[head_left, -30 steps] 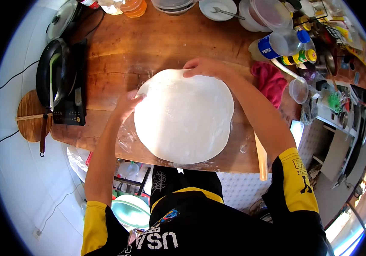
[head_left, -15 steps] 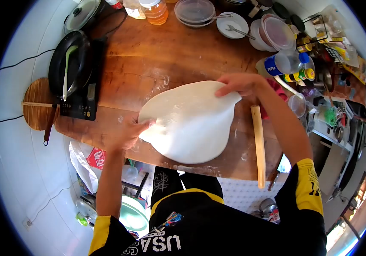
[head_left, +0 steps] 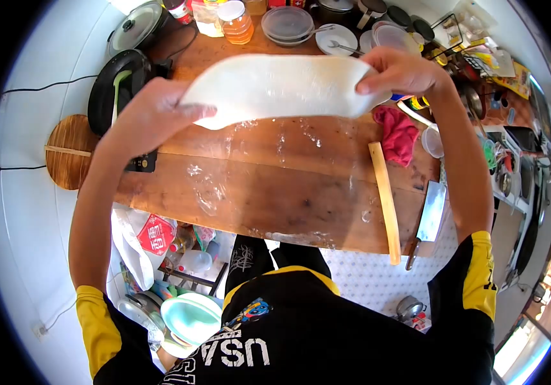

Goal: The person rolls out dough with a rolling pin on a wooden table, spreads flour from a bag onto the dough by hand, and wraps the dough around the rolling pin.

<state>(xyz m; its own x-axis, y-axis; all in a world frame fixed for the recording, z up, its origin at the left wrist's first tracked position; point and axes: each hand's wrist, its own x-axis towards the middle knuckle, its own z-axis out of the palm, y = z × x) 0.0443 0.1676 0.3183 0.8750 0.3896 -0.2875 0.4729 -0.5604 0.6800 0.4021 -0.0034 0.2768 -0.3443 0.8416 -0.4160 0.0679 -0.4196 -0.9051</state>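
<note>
A wide white sheet of dough [head_left: 282,86] hangs stretched in the air between my two hands, above the far half of the wooden table. My left hand [head_left: 160,115] pinches its left edge, thumb on the near face. On the other side my right hand [head_left: 397,72] grips the right edge between thumb and fingers. The dough's far side is hidden. White flour smears [head_left: 205,192] mark the wooden table [head_left: 275,192] below it. A pale wooden rolling pin [head_left: 386,204] lies lengthwise at the table's right, beside a cleaver [head_left: 429,215].
A black pan [head_left: 102,96] rests on an induction cooker at the left. A lidded plastic bowl [head_left: 288,24], a honey-coloured jar [head_left: 237,25] and a white plate [head_left: 334,40] line the back. To the right lies a red cloth [head_left: 396,135].
Both hands have lifted the dough up and away from me, off the near part of the table. It now appears as a wide band, and the floured wood beneath is uncovered.
</note>
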